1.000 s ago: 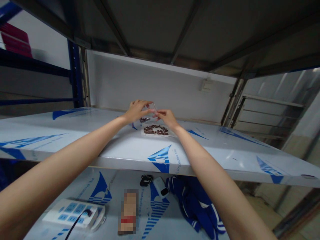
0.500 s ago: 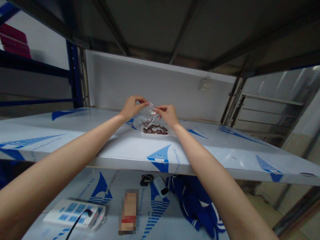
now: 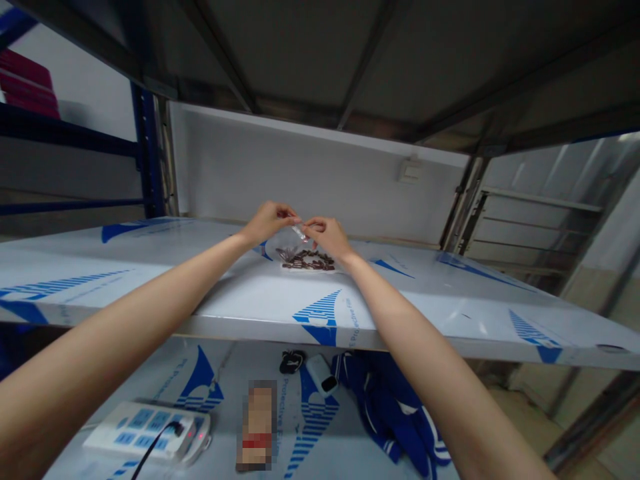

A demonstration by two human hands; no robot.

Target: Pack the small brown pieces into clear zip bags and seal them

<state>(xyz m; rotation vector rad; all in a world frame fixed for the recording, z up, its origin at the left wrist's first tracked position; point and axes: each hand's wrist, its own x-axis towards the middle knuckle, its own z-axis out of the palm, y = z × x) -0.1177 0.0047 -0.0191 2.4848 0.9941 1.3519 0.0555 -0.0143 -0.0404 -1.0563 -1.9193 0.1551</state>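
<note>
My left hand point(image 3: 273, 221) and my right hand point(image 3: 326, 235) pinch the top of a small clear plastic bag point(image 3: 286, 241) between their fingertips, close together. Some small dark brown pieces show inside the bag's lower part. Right below, several small dark brown capsule-like pieces point(image 3: 313, 261) lie in a loose ring on something white, on the film-covered shelf point(image 3: 260, 293). The lower bag overlaps the left side of these pieces, so I cannot tell exactly where it touches.
On the lower shelf are a white power strip point(image 3: 145, 430) with a black cable, a pixelated tan object point(image 3: 260, 423), a small black item point(image 3: 292, 361), a light blue device point(image 3: 321, 375) and blue cloth point(image 3: 395, 407). A metal shelf point(image 3: 300, 60) hangs overhead.
Both hands have come down slightly and closer together at the bag's top. The bag has sunk nearer to the brown pieces, and its mouth looks more gathered.
</note>
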